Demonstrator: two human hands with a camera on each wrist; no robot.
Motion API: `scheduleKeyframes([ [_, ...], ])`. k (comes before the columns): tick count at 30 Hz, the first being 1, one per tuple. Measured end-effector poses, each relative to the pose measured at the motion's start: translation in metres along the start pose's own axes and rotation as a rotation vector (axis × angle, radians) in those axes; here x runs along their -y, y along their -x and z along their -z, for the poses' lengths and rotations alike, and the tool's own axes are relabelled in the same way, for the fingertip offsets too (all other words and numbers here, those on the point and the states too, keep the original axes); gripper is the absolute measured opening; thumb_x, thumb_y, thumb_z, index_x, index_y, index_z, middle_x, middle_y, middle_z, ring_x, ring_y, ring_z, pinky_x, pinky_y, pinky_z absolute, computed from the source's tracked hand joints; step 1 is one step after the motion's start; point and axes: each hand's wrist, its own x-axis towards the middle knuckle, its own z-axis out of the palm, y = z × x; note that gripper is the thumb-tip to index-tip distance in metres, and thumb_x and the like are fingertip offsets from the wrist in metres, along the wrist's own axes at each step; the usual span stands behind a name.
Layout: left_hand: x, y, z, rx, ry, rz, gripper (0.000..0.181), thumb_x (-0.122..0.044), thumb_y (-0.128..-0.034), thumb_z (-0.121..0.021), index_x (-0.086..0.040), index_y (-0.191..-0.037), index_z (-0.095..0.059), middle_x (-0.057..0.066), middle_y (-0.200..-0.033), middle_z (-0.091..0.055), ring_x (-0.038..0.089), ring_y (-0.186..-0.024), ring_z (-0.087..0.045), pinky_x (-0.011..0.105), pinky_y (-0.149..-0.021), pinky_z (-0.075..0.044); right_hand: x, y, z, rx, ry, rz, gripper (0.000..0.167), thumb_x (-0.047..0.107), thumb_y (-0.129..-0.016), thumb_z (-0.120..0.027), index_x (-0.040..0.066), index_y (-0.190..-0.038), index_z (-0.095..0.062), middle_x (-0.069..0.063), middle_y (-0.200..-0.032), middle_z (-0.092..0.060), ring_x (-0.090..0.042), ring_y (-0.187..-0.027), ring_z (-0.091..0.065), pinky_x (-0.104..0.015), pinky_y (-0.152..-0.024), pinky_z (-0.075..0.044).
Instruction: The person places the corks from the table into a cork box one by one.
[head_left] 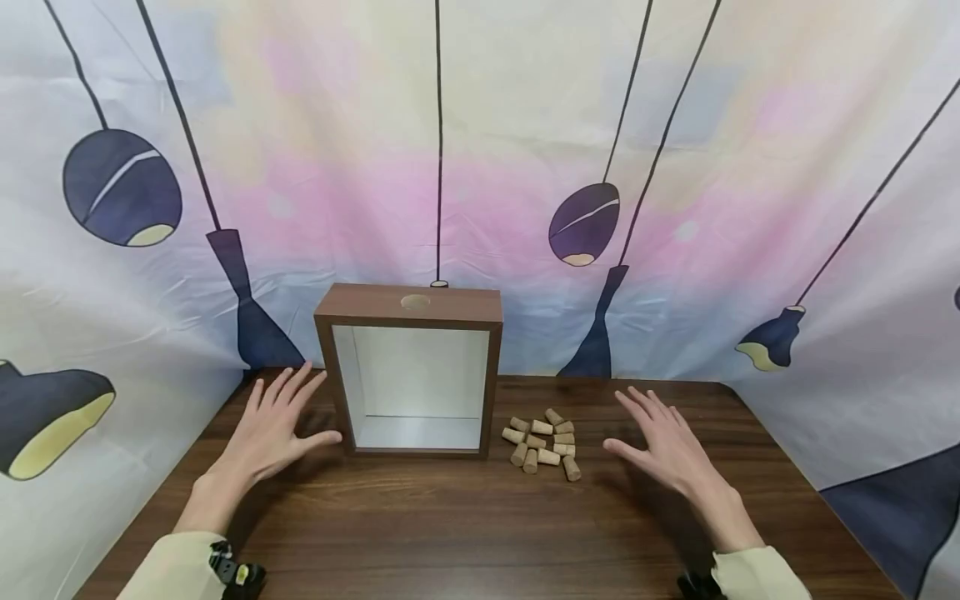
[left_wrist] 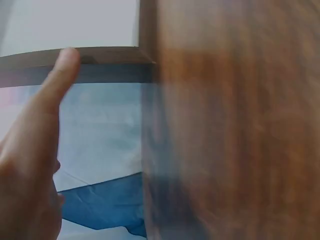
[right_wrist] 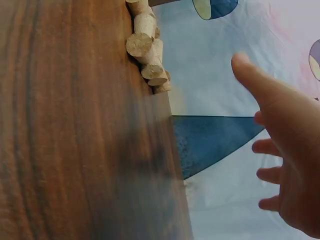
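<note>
A brown box frame (head_left: 408,307) with a white inside stands upright on the table, a round hole in its top. To its right lies a loose cluster of several corks (head_left: 536,442), also visible in the right wrist view as corks (right_wrist: 145,45) near the table edge. My left hand (head_left: 272,433) is spread beside the box's left side, thumb toward it; whether it touches the box I cannot tell. My right hand (head_left: 671,450) hovers to the right of the corks, fingers extended, apart from them. Both hands hold nothing.
The dark wooden table (head_left: 450,525) reaches back to a hanging cloth (head_left: 487,192) printed with lamps, which also covers both sides. Black wrist straps with devices (head_left: 238,573) sit at the sleeve cuffs.
</note>
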Motion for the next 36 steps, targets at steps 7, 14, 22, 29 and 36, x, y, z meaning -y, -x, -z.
scheduleKeyframes([
  [7,-0.014,-0.022,0.025,-0.13,0.332,0.011,0.085,-0.034,-0.0847,-0.077,-0.023,-0.156,-0.032,0.014,-0.158,-0.035,0.039,-0.143,-0.033,0.061,-0.111,-0.026,0.004,0.0,-0.003,-0.111,-0.053,0.1,0.055,0.041,-0.093,-0.069,0.017,-0.14,-0.055,-0.01,-0.134,-0.06,-0.036,-0.124,-0.057,-0.058,-0.096,-0.046],
  [14,-0.033,-0.047,0.045,-0.273,0.655,-0.013,0.078,-0.003,-0.0902,-0.069,-0.024,-0.156,-0.032,0.004,-0.153,-0.037,0.0,-0.134,-0.037,0.017,-0.106,-0.029,0.015,0.0,-0.008,-0.098,-0.15,0.098,0.038,0.03,-0.094,-0.071,0.017,-0.129,-0.065,-0.004,-0.123,-0.067,-0.032,-0.119,-0.062,-0.055,-0.092,-0.05],
  [22,-0.053,-0.08,0.057,-0.299,0.829,-0.036,0.061,-0.01,-0.0991,-0.057,-0.017,-0.155,-0.033,0.006,-0.16,-0.031,0.026,-0.145,-0.033,0.016,-0.107,-0.029,0.024,0.008,-0.021,-0.038,-0.226,0.103,0.034,0.022,-0.091,-0.073,0.019,-0.125,-0.067,0.005,-0.121,-0.068,-0.018,-0.11,-0.066,-0.04,-0.087,-0.055],
  [29,-0.064,-0.105,0.061,-0.332,0.933,0.016,0.039,-0.02,-0.107,-0.043,-0.011,-0.145,-0.049,0.008,-0.15,-0.045,0.013,-0.135,-0.043,0.016,-0.101,-0.036,0.028,0.011,-0.026,-0.061,-0.245,0.162,0.031,0.017,-0.09,-0.074,0.017,-0.121,-0.068,0.005,-0.118,-0.069,-0.018,-0.103,-0.068,-0.039,-0.082,-0.057],
  [36,-0.071,-0.12,0.046,-0.534,1.033,-0.029,0.031,-0.007,-0.1025,-0.042,0.016,-0.113,-0.06,0.028,-0.129,-0.05,0.009,-0.12,-0.049,0.019,-0.097,-0.037,0.029,0.007,-0.027,-0.136,-0.237,0.21,0.025,0.018,-0.09,-0.075,0.019,-0.114,-0.071,0.009,-0.109,-0.07,-0.01,-0.095,-0.068,-0.038,-0.078,-0.057],
])
